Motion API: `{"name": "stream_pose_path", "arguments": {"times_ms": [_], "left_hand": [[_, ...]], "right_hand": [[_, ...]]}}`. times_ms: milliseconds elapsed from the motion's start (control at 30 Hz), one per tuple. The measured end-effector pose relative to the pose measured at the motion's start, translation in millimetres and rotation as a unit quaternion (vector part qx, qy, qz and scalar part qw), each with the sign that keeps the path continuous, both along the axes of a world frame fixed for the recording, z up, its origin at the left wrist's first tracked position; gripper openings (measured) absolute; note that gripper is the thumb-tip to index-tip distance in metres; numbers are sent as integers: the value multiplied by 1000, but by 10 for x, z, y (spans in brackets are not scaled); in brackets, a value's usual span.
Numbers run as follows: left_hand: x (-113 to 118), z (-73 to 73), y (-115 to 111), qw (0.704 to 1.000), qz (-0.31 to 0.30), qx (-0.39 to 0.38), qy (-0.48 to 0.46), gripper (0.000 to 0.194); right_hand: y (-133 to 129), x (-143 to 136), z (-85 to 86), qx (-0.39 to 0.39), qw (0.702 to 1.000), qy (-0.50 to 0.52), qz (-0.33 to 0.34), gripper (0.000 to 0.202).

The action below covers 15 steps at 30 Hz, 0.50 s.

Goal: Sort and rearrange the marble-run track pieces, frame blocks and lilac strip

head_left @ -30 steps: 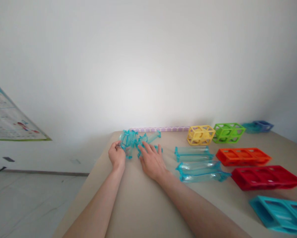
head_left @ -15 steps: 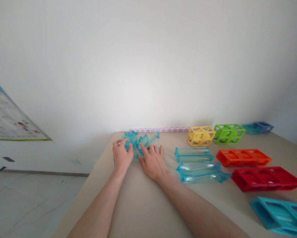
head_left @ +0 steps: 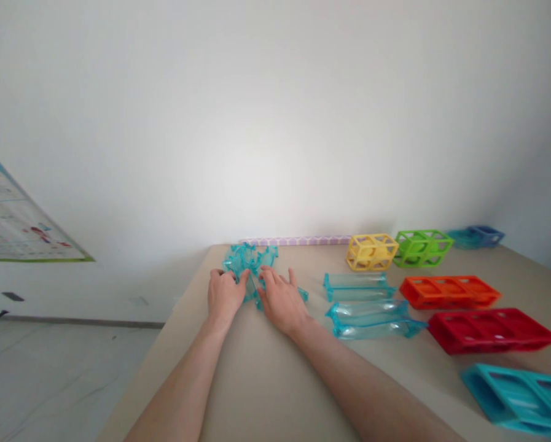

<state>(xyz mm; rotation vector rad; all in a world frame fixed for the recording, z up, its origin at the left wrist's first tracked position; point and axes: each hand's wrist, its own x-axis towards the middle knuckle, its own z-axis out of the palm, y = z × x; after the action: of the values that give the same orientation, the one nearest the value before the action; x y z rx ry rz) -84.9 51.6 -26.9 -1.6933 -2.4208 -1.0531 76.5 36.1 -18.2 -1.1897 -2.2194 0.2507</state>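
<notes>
"Where are the jumbled teal pieces [head_left: 247, 253] lying?"
"They're sitting near the table's [head_left: 261, 387] far-left corner."
"Fingers?"
"The left hand [head_left: 225, 296] is resting bent against them, the right hand [head_left: 282, 302] over some; whether either is gripping, I can't tell."

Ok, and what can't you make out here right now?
In the head view:
Piece count in the clear teal pile: pieces overlap, and the left hand and right hand cover some.
Whether either hand grips a piece: the hands hide the contact.
Far end of the opaque teal frame: cut off by the right edge.
Wording on the poster: too small and blurred.
</notes>
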Motion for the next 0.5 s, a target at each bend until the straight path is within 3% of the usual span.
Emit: {"name": "stream_pose_path", "arguments": {"times_ms": [100,267,500], "left_hand": [[3,-5,-2,1000,-1,7,-11,28],[-15,37,29,997,22,49,-54,27],[-29,63,44,989,-10,81,-125,28]], "right_hand": [[33,-6,-7,-1,1000,28,0,17],[76,-12,-43,-16,993,97,-57,18],[88,-26,-79,-6,980,179,-81,42]]}}
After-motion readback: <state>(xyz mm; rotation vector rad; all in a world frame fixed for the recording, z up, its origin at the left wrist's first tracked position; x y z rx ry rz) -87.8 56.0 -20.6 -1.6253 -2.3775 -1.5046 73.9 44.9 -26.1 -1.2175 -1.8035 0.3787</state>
